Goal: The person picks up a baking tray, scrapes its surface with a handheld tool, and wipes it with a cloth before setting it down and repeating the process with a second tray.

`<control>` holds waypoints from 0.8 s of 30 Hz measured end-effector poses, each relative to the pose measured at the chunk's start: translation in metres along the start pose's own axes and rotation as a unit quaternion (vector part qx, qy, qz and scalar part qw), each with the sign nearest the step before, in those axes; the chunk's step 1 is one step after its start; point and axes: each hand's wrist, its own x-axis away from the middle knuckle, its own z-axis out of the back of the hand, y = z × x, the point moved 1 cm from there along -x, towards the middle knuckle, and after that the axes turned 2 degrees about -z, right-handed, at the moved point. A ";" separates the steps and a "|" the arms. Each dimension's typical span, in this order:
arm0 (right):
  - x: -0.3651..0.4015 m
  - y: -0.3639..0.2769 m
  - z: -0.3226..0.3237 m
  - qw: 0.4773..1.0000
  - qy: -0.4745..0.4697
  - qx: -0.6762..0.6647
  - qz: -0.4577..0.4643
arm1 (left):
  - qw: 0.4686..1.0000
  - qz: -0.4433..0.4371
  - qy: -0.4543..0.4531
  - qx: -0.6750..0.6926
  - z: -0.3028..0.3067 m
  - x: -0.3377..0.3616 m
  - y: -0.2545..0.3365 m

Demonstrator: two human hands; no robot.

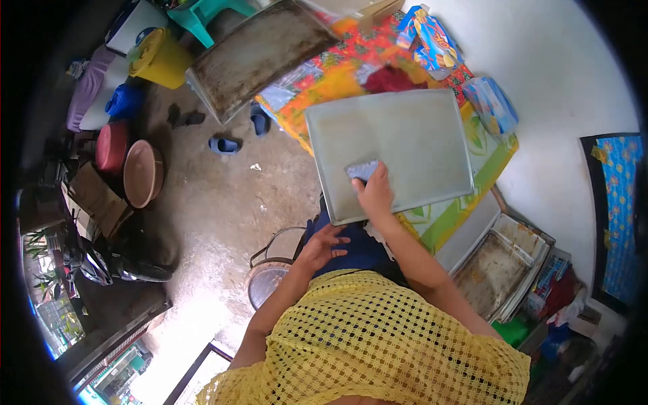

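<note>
A pale grey metal baking tray (412, 128) lies tilted in front of me, over the near edge of the cloth-covered table. My right hand (376, 192) is closed on a small, flat grey-blue piece (362, 170), pressed to the tray's surface left of its middle. I cannot make out whether this piece is a scraper or a folded pad. Just below the tray's near left corner is my left hand (324, 250), fingers spread, beside my dark blue trousers. Whether its fingertips touch the tray's rim cannot be told.
Another tray (263, 57), browned, sits at the table's far left. Several stained trays (493, 270) are stacked at my right. Bright packs (432, 44) stand by the wall. On the floor are slippers (225, 145), basins (143, 174) and a round metal-rimmed item (266, 283).
</note>
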 end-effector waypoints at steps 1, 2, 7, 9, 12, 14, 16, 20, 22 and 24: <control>0.012 0.004 -0.017 0.999 -0.007 0.012 0.032 | 1.000 0.006 0.000 0.008 -0.001 0.000 0.000; 0.027 0.002 -0.038 0.998 -0.014 0.024 0.064 | 1.000 0.006 -0.006 0.015 0.001 -0.001 -0.002; 0.040 -0.060 -0.027 0.986 -0.077 -0.098 0.107 | 1.000 0.014 -0.016 0.018 -0.008 0.000 -0.004; 0.028 -0.073 -0.006 0.976 -0.049 -0.152 0.146 | 0.999 0.013 -0.023 0.024 -0.005 -0.002 -0.004; 0.024 -0.059 -0.023 0.924 -0.037 0.043 0.377 | 0.999 0.018 -0.027 0.010 -0.004 -0.009 -0.005; 0.022 -0.050 -0.039 0.893 -0.053 0.158 0.417 | 1.000 0.019 -0.019 -0.005 -0.005 -0.010 -0.003; 0.015 -0.062 -0.016 0.918 -0.057 0.132 0.370 | 1.000 0.019 -0.003 -0.012 -0.005 -0.010 -0.002; -0.018 -0.025 0.011 0.985 -0.034 0.059 0.161 | 0.987 -0.003 0.089 -0.131 0.005 -0.019 0.006; -0.049 0.020 0.037 0.996 0.067 -0.017 0.053 | 0.958 -0.049 0.140 -0.248 0.001 -0.027 0.020; -0.070 0.032 0.118 0.985 0.110 -0.019 -0.131 | 0.923 -0.091 0.173 -0.331 0.000 -0.036 0.030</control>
